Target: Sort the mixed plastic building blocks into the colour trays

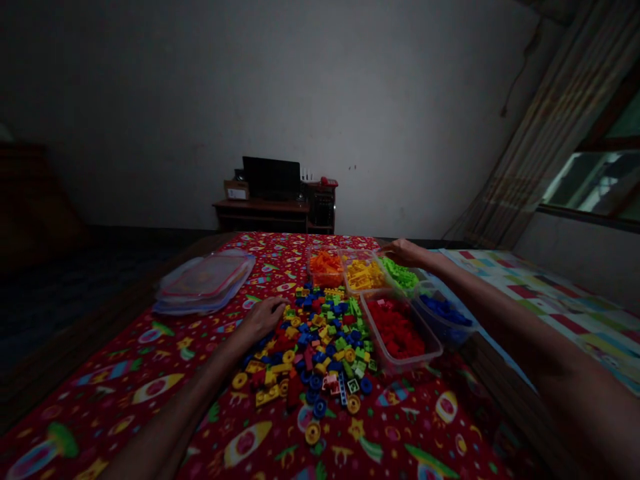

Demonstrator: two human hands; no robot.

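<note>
A heap of mixed coloured toy bricks (320, 350) lies on the red patterned cloth (150, 373). My left hand (263, 318) rests at the heap's left edge, fingers curled onto the bricks; what they hold is hidden. My right hand (403, 252) reaches far over the tub of green bricks (400, 273), fingers bent together, palm down. Beside it stand tubs of orange bricks (325, 267), yellow bricks (364, 273), red bricks (397, 328) and blue bricks (444, 313).
A stack of clear tub lids (205, 281) lies at the left of the cloth. A second checked cloth (560, 300) lies to the right. A dark desk with a monitor (273, 193) stands at the far wall. The room is dim.
</note>
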